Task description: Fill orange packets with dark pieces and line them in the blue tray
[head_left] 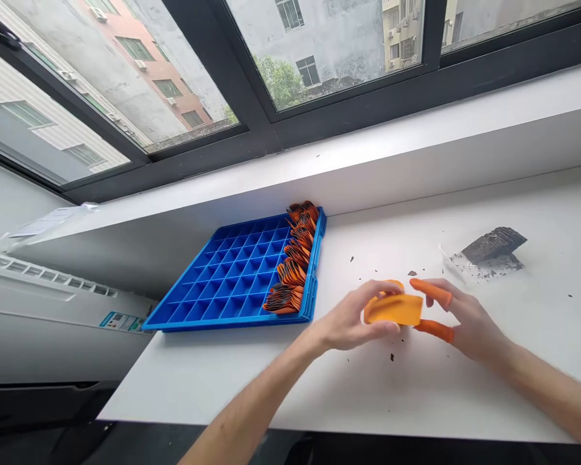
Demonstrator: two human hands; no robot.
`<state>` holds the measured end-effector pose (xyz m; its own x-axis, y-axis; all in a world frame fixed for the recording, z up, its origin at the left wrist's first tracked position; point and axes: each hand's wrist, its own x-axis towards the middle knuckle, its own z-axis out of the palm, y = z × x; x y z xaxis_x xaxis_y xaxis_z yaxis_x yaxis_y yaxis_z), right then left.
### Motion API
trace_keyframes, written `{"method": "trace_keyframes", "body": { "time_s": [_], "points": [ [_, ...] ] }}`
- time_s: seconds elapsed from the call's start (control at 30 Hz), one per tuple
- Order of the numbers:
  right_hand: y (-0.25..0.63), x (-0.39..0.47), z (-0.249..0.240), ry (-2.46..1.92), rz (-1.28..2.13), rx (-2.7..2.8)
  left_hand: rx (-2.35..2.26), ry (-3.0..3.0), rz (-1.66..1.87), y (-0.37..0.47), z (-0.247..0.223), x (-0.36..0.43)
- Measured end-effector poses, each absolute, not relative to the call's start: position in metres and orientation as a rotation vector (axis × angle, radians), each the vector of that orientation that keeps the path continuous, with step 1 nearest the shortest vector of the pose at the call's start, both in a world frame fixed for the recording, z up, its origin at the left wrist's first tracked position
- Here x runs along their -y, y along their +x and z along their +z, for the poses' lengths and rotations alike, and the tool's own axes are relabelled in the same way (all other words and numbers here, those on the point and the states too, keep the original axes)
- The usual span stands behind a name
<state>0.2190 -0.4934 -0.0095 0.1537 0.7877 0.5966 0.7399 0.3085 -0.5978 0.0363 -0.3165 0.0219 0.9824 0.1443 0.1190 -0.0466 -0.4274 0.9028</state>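
My left hand (pixel 356 316) grips a bright yellow-orange curved piece (pixel 396 310), thin-walled, possibly an opened pouch; its exact kind cannot be told. Just right of it is my right hand (pixel 465 316), with orange finger cots (pixel 433 294) on the thumb and index finger. Those two fingers are spread apart around the piece's right end, and the thumb tip may touch it. To the left stands a blue compartment tray (pixel 223 320). Its right-hand column holds bunches of thin orange-and-dark pieces (pixel 290 274) packed on edge.
A dark, flaky block (pixel 496 244) lies with crumbs on a clear plastic sheet (pixel 484 271) at the right. Dark flakes (pixel 412 273) are scattered over the white table (pixel 368 394). Behind it rises a white sill (pixel 392 152) below dark-framed windows.
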Motion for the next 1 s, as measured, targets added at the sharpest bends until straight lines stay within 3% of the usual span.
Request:
{"method": "trace_keyframes", "body": {
  "time_s": [0.17,0.47,1.0],
  "points": [
    [0.216,0.496,-0.008,-1.442,0.161,1.54,-0.072,1.826,0.265,0.054,0.017,0.341],
    [0.206,0.492,-0.004,-1.547,0.465,1.366,-0.205,1.723,0.878,0.065,-0.015,0.357],
    [0.212,0.493,-0.008,-1.596,0.398,1.507,-0.123,1.783,0.905,0.059,-0.023,0.35]
  ]
}}
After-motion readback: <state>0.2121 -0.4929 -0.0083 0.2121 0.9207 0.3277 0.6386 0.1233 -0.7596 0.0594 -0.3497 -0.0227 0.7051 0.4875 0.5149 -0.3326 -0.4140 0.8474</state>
